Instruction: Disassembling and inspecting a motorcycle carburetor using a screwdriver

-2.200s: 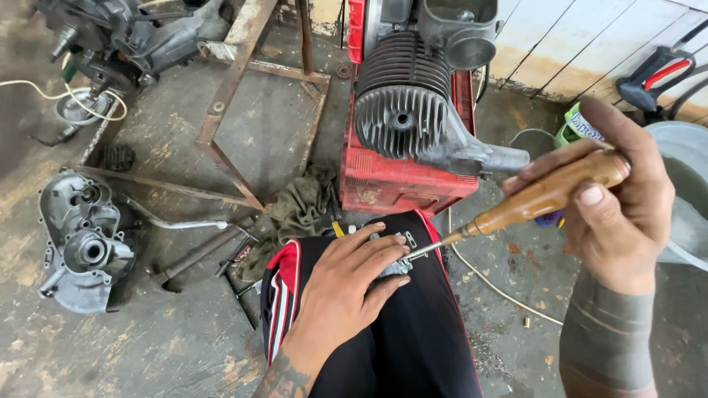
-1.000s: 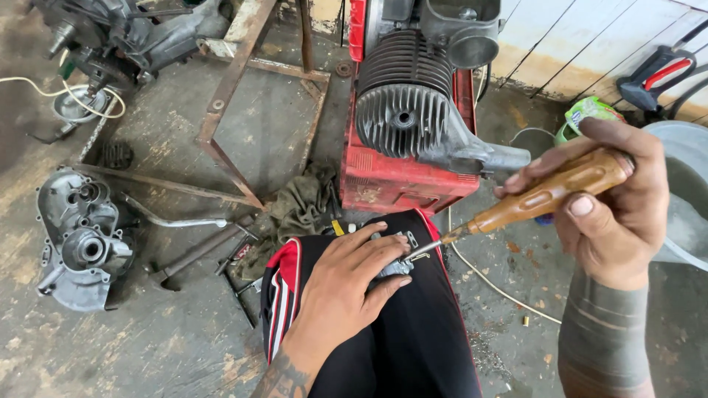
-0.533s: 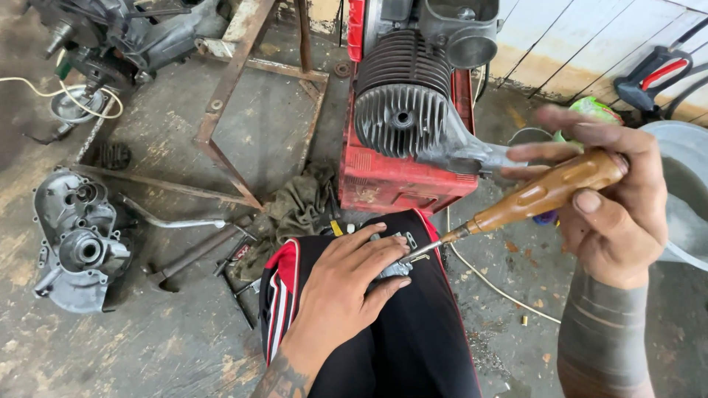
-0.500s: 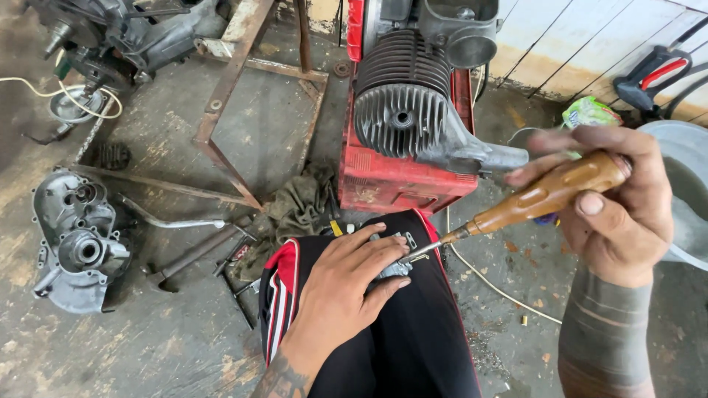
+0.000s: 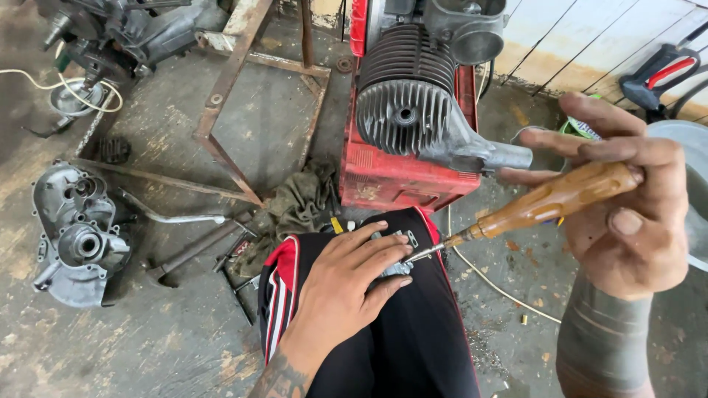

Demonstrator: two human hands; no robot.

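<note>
The floor (image 5: 147, 339) is rough grey concrete, stained and dusty, and a pale tiled wall (image 5: 575, 37) closes the upper right of the frame. In the lower centre the left hand (image 5: 343, 291) lies flat, fingers spread, pressing a small metal part (image 5: 394, 254) on the knee in black trousers (image 5: 398, 346) with red stripes. At the right the right hand (image 5: 627, 214) is closed around the wooden handle of a screwdriver (image 5: 538, 206), whose tip touches the metal part. A red engine (image 5: 413, 110) with grey cooling fins stands at the top centre. A grey engine casing (image 5: 74, 236) lies at the left, a rusty frame (image 5: 236, 81) at the upper left, and a dirty rag (image 5: 295, 210) beside the knee.
</note>
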